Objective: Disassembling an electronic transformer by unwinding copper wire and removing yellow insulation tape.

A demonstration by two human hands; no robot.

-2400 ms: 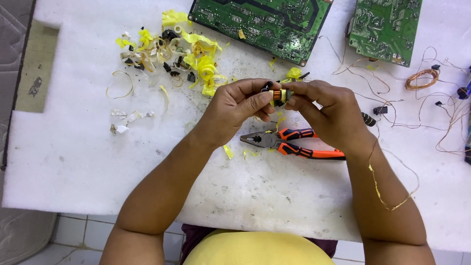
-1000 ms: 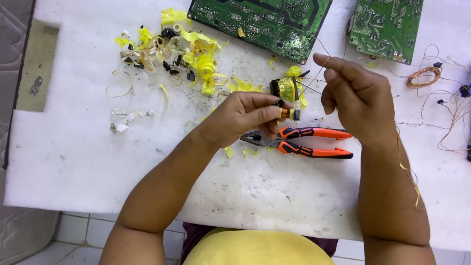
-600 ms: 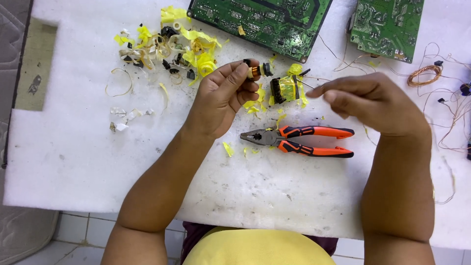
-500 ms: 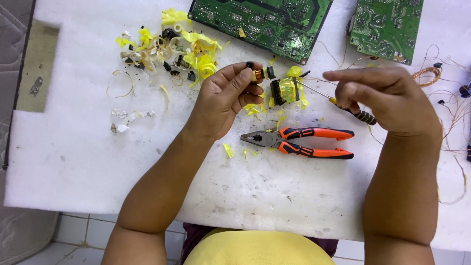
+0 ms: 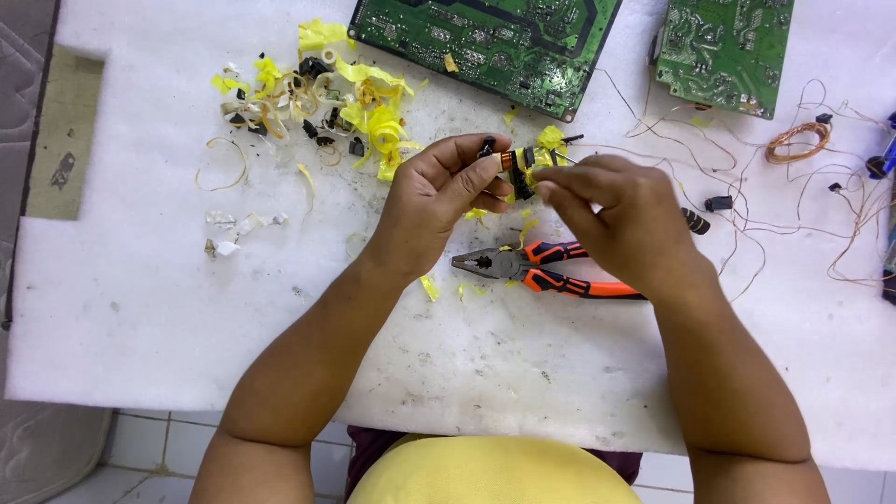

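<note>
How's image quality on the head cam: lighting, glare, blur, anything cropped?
Head view: even, soft light, faint shadows under the hands; no glare on the white table. Left hand and right hand look sharp, but the small coil between them is too small for detail. Pliers are clear. Both green boards are cut off by the top edge.

My right hand [image 5: 621, 219] covers most of the small coil part [image 5: 516, 163]; can't tell its shape. Both circuit boards [image 5: 485, 42] cut off at top edge.
</note>
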